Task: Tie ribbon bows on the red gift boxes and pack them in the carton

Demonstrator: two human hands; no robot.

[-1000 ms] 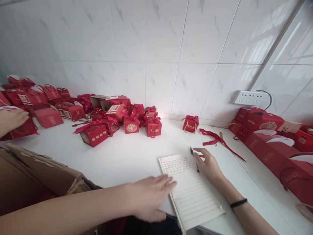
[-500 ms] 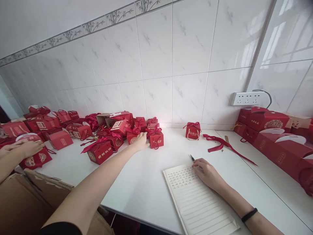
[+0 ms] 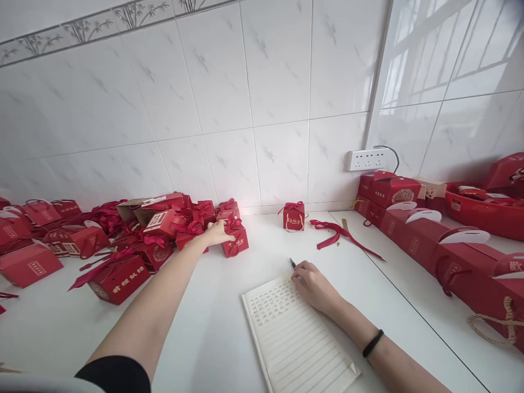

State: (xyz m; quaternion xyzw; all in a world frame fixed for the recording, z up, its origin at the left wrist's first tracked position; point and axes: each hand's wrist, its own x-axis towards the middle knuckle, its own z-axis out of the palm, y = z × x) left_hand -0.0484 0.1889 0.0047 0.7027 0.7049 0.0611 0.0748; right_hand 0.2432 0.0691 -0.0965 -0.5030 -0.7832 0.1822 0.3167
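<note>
While the left hand (image 3: 216, 233) lies stretched out over the heap, its fingers (image 3: 227, 238) rest on the top of a small red box (image 3: 234, 244) with a ribbon bow, at the near right edge of the pile; fingers loosely spread on the lid, not closed round it. Just behind the fingertips stand more ribboned boxes (image 3: 203, 212); to their left a larger box (image 3: 119, 277) with trailing ribbon. Well to the right of them, a lone box (image 3: 293, 216) stands apart near the wall, a loose ribbon (image 3: 338, 235) beyond it. The right hand (image 3: 314, 284) rests on a lined notebook (image 3: 292, 333), curled round a pen (image 3: 293, 263), tip showing past the fingers. Judgement: to take the box cleanly, close thumb and fingers on its side walls, not the bow, and lift straight up clear of the neighbours' ribbons.
</note>
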